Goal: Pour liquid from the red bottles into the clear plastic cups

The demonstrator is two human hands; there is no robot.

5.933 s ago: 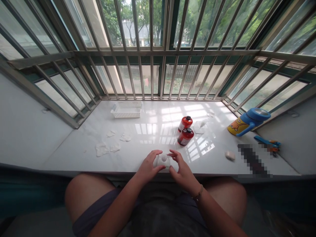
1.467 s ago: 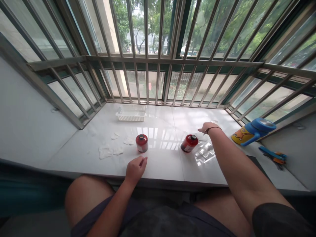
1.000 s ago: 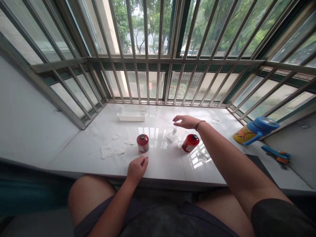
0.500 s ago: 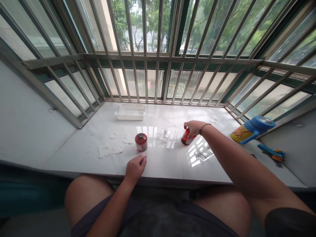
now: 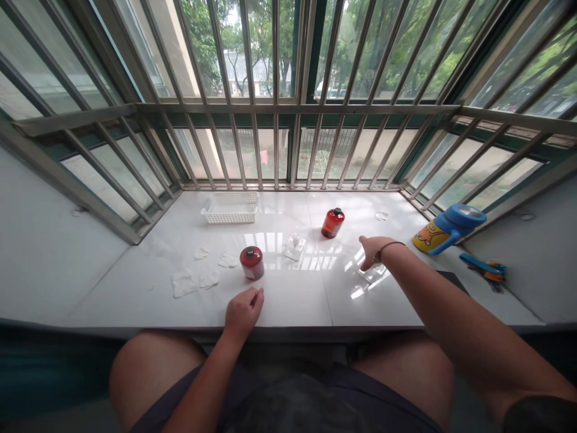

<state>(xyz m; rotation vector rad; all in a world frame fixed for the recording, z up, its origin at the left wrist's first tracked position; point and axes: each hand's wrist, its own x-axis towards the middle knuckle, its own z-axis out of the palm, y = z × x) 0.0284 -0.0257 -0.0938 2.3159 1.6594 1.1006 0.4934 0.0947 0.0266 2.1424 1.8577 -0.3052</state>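
In the head view, my left hand (image 5: 244, 310) rests near the front edge of the white ledge, fingers curled in, with nothing visible in it. Just beyond it stands a dark red bottle (image 5: 251, 264) with a black cap. A second, brighter red bottle (image 5: 332, 224) stands upright farther back, right of the middle. My right hand (image 5: 370, 249) is apart from that bottle, to its right, fingers pointing down and parted, holding nothing I can see. Under it lies a clear plastic piece (image 5: 372, 276), partly covered by the hand and glare. Another clear plastic piece (image 5: 294, 248) lies between the bottles.
A white mesh basket (image 5: 231, 218) sits at the back left. Crumpled tissue pieces (image 5: 183, 284) lie at the left. At the right are a blue and yellow cup (image 5: 444, 231), a blue tool with orange parts (image 5: 483, 267) and a dark flat object (image 5: 453, 282). Metal bars line the window.
My right hand has let go of the brighter red bottle and moved right. That bottle now stands upright farther back. My left hand stays closed in nearly the same place; the view shifted slightly.
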